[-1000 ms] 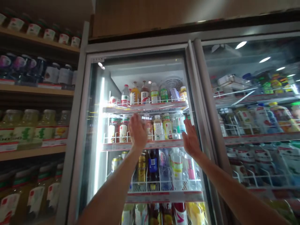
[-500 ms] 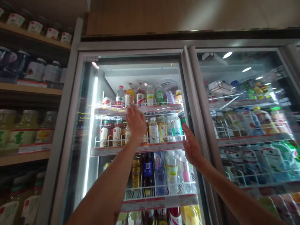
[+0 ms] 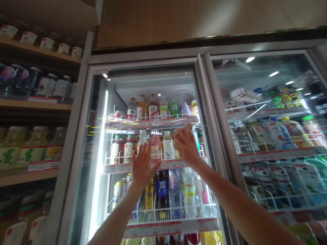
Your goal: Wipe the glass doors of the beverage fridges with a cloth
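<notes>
Both my hands are raised in front of the drinks cooler's open left bay (image 3: 153, 122). My left hand (image 3: 141, 165) is open, fingers spread and pointing up, at the level of the second wire shelf (image 3: 153, 165). My right hand (image 3: 186, 144) is higher and to the right, fingers loosely curled over the bottles (image 3: 167, 144) on that shelf; it is motion-blurred and nothing shows in it. Bottles (image 3: 153, 107) line the top shelf, cans and bottles (image 3: 163, 187) the third.
A closed glass door (image 3: 268, 136) covers the right bay, full of bottles. A grey frame post (image 3: 212, 112) divides the bays. Wooden shelves (image 3: 33, 105) with jars and bottles stand at the left. A wood panel (image 3: 178, 20) runs above.
My left hand dropped from the top shelf's edge to the second shelf. My right hand rose and shifted left from the door post toward the second-shelf bottles.
</notes>
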